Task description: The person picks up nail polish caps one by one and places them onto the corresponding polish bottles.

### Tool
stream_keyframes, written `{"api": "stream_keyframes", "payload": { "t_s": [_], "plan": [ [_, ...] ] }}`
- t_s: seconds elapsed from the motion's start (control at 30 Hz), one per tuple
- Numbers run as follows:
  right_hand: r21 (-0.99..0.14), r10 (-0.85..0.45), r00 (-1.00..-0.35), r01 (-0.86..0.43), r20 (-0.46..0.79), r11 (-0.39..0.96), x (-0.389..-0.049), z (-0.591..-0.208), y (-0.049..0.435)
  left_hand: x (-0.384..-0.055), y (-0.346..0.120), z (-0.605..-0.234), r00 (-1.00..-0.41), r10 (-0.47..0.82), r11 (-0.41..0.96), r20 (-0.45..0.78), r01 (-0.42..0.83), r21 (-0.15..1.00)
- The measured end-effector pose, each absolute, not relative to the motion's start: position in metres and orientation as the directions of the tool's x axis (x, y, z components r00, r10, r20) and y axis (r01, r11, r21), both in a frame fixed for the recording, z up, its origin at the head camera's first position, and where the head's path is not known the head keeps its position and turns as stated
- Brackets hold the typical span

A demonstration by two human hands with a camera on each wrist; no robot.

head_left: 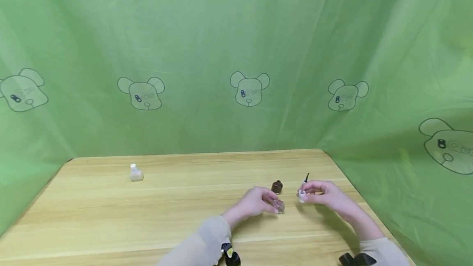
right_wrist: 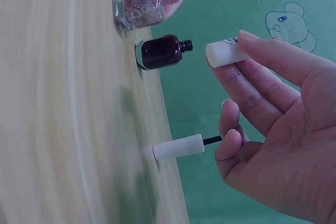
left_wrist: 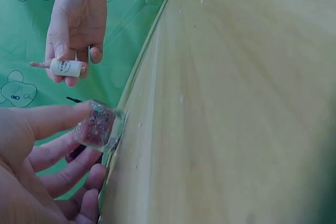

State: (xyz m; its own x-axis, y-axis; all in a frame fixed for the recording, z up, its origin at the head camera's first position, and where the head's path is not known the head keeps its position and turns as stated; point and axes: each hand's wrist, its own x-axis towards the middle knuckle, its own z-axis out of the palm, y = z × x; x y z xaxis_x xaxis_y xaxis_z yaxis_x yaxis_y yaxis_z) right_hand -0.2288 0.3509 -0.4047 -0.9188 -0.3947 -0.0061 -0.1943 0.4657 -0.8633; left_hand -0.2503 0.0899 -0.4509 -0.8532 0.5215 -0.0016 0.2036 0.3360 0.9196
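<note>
My left hand (head_left: 256,201) holds a small clear nail polish bottle with pink glitter (left_wrist: 98,125), thumb on one side and fingers on the other. Its neck is uncapped in the right wrist view. My right hand (head_left: 325,194) pinches a white nail polish cap (right_wrist: 227,52) between thumb and fingers; a pinkish brush (left_wrist: 39,65) sticks out of it in the left wrist view. Beyond the left hand, an uncapped dark red nail polish bottle (right_wrist: 161,52) stands on the table. Close by the right hand's lower fingers, a second white cap (right_wrist: 178,147) stands upside down, its black brush pointing up.
A pale nail polish bottle with a white cap (head_left: 136,173) stands toward the back left of the wooden table (head_left: 177,200). A green curtain (head_left: 199,52) printed with bear heads hangs behind the table and along its sides.
</note>
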Motion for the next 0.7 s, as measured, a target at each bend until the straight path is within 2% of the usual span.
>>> {"api": "stream_keyframes", "payload": {
  "t_s": [0.3,0.7],
  "plan": [
    [-0.848,-0.392,-0.92,-0.188,-0.025,0.496,-0.228,-0.407,0.343,-0.246,0.096,-0.449,-0.895,0.445,0.387,-0.014,0.178,0.905],
    [-0.837,-0.421,-0.907,-0.216,-0.019,0.503,-0.226,-0.412,0.332,-0.246,0.078,-0.452,-0.888,0.46,0.386,0.0,0.2,0.9]
  ]
}}
